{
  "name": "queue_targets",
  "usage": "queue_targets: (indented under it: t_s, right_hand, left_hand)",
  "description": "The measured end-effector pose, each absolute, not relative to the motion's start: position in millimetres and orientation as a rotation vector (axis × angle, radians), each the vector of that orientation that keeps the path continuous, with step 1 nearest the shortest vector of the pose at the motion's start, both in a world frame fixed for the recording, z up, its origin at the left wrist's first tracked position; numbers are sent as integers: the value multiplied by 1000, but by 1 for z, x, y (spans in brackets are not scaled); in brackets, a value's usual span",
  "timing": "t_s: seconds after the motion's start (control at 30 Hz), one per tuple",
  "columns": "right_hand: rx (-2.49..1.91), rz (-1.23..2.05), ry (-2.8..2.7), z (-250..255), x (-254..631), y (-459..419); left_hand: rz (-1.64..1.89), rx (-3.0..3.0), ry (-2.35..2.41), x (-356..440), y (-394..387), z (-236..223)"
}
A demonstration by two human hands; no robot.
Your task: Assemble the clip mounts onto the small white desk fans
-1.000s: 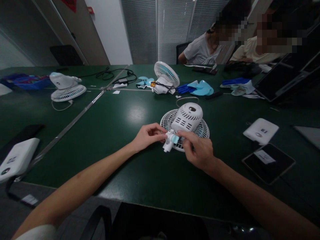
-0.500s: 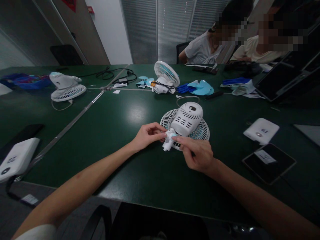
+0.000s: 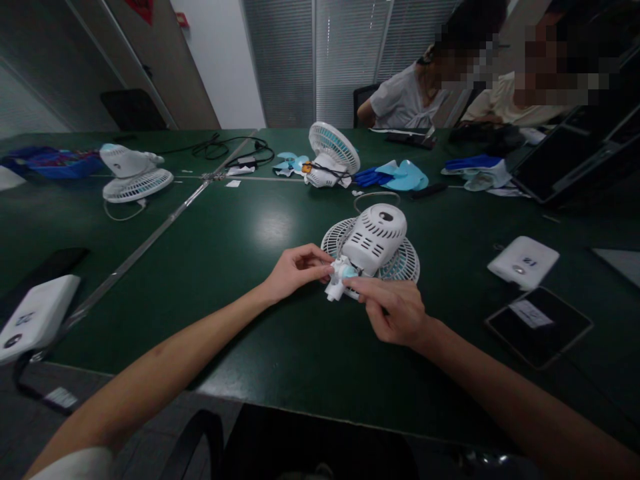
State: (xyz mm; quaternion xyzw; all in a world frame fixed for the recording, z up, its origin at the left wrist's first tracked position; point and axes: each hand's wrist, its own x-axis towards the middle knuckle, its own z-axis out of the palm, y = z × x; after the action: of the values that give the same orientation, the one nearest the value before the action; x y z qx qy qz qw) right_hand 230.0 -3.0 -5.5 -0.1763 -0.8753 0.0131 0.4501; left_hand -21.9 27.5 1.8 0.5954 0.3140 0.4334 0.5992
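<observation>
A white desk fan (image 3: 375,237) lies face down on the green table, its round grille under the slotted motor housing. At its near end is a white joint piece (image 3: 334,289) with a light blue knob (image 3: 349,271). My left hand (image 3: 299,272) pinches the left side of that joint between thumb and fingers. My right hand (image 3: 393,307) is at the joint's other side, index finger stretched along it with the tip just below the knob. The other right fingers are curled under, partly hidden. A thin cable runs beside the housing.
Two more fans stand farther off, a left fan (image 3: 133,177) and a middle fan (image 3: 333,153). Light blue fan blades (image 3: 405,175) lie near blue gloves. White power banks (image 3: 523,261) and a dark tablet-like slab (image 3: 537,327) are on the table. Two people sit across.
My right index finger has slid slightly down and left off the light blue knob, so more of the knob shows. My left hand and the fan stay in place.
</observation>
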Motion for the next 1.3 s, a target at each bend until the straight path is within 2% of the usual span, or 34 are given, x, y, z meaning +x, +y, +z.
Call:
queue_targets:
  t_s: [0.23, 0.5, 0.77, 0.87, 1.0, 1.13, 1.3]
  right_hand:
    - [-692, -76, -2036, -1, 229, 0]
    - [-436, 59, -2148, -5, 229, -3]
    - [-694, 3, -2051, -2, 229, 1]
    - [-641, -49, -2102, -3, 229, 1]
    - [-492, 50, -2159, -5, 228, -1]
    - [-504, 112, -2141, -3, 228, 0]
    - [-617, 34, -2102, -2, 229, 1]
  left_hand:
    - [992, 1408, 739, -22, 26, 2]
    - [1006, 1391, 734, -22, 28, 4]
    - [977, 1422, 746, -23, 27, 0]
    - [980, 1420, 743, -23, 28, 1]
    - [1008, 1447, 723, -22, 27, 3]
    - [1091, 1631, 756, -20, 19, 3]
    - [1073, 2027, 880, -18, 10, 5]
